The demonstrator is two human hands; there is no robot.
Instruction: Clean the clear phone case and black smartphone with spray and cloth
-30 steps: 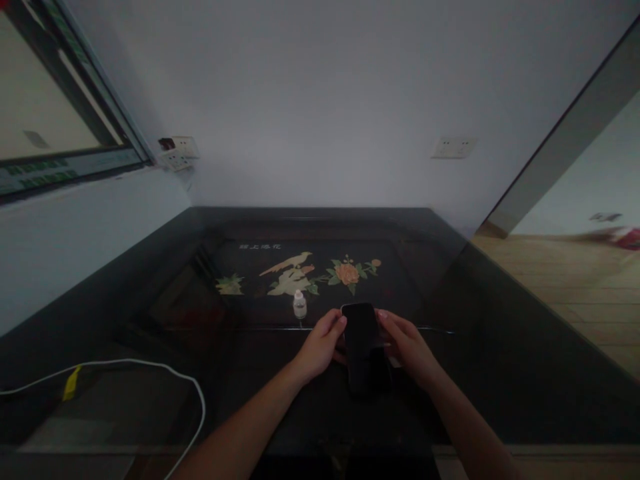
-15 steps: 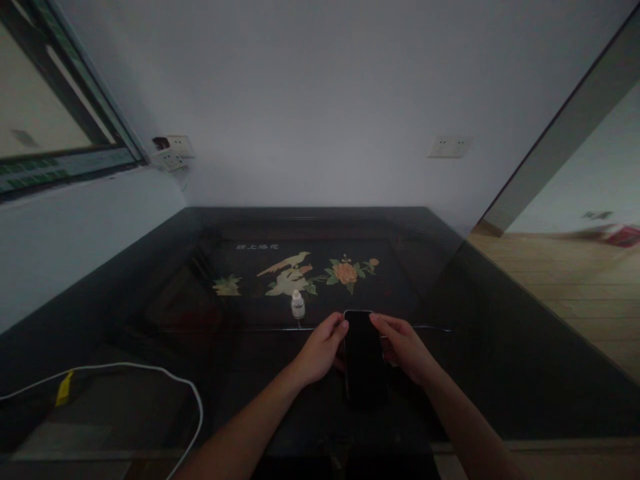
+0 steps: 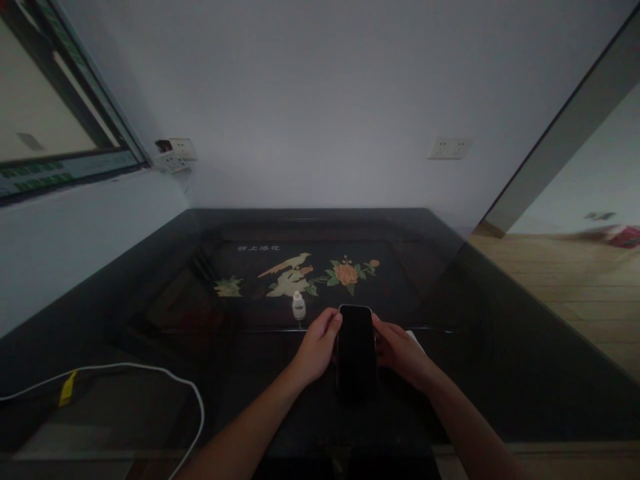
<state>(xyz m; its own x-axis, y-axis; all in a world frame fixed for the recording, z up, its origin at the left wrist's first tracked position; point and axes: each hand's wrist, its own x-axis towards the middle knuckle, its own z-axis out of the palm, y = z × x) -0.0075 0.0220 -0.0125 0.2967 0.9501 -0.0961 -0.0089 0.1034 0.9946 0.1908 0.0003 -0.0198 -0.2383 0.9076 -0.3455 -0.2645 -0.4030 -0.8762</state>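
A black smartphone (image 3: pixel 357 353) with a dark screen is held upright between both hands above the dark table. My left hand (image 3: pixel 319 343) grips its left edge, thumb near the top corner. On the opposite edge, my right hand (image 3: pixel 400 350) is closed with its thumb by the upper right corner; its other fingers are partly hidden. A small white object (image 3: pixel 415 340) peeks out behind the right hand, too covered to name. Just beyond the left hand stands a small clear bottle (image 3: pixel 299 305) with a white cap.
The glossy black table (image 3: pixel 500 373) bears a bird picture (image 3: pixel 290 270) and a flower picture (image 3: pixel 346 273). A white cable (image 3: pixel 165 373) with a yellow tag (image 3: pixel 67 389) curves at the left. Wall sockets (image 3: pixel 450 148) are at the back, a window (image 3: pixel 60 100) at the left.
The smartphone and both hands have shifted slightly left, and the phone's top edge is a little higher. A white object now shows behind the right hand. The bottle stays put.
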